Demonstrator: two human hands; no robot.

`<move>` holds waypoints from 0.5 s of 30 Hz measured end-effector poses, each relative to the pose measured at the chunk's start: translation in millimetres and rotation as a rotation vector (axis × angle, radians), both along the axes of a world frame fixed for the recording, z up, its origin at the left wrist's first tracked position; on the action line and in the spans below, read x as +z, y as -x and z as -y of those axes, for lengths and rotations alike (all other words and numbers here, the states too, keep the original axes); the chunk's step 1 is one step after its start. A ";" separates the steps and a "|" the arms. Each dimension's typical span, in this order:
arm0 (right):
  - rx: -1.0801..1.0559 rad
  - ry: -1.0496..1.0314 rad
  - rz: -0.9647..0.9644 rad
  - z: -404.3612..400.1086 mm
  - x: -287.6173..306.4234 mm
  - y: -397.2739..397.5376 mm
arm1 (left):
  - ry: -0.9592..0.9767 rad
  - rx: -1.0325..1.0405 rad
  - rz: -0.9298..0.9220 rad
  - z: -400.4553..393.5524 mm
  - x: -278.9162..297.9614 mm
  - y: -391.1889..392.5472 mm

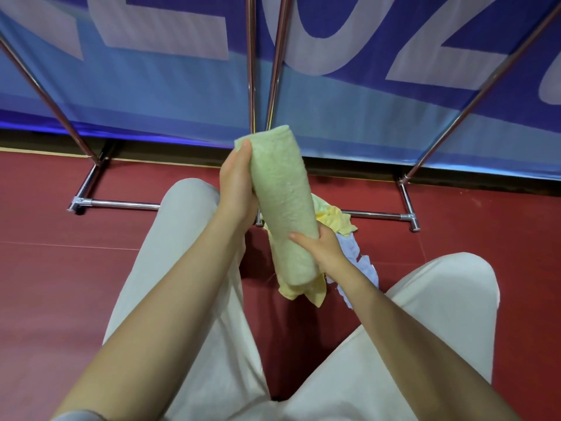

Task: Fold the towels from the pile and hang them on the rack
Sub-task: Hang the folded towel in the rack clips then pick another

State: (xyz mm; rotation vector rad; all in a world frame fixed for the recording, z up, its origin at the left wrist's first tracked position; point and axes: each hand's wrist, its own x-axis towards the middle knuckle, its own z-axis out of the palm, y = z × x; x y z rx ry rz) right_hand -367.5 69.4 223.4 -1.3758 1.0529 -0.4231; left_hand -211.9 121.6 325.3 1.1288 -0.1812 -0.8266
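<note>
A pale green towel [280, 205], folded into a narrow, thick strip, is held in the air between the person's knees, tilted with its upper end toward the banner and its lower end toward the body. The left hand [235, 186] grips the upper part along its left side, thumb on the near face by the top corner and fingers curled behind. The right hand [321, 250] clamps the lower part from the right, thumb across the front. Both hands are closed on the same towel, one high and one low, apart from each other.

Below it, on the red floor [45, 268], lies the rest of the pile: a crumpled yellow towel [331, 221] and a white cloth [364, 268] just beside it. The chrome rack [376, 213] stands behind the pile, its base rails on the floor and its slanted tubes rising in front of the blue banner [151, 86]. No hanging bar shows here.

The towel looks soft, light terry, limp with no stiffness of its own, so the fold will likely slump or open if let go at one end. Its nap should give a sure, non-slip hold. Pinching through all layers near each end, as now, seems the best way to keep the fold together while carrying it up to a bar.
</note>
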 end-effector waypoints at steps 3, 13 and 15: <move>-0.044 0.106 -0.007 -0.3 15.0 6.8 | 0.058 0.047 -0.126 -4.4 2.8 -7.6; 0.064 0.130 0.090 23.4 94.6 38.9 | 0.106 0.039 -0.154 10.7 31.8 -15.7; 0.056 0.176 0.085 33.7 115.8 42.1 | 0.119 0.033 -0.130 20.1 49.3 -17.1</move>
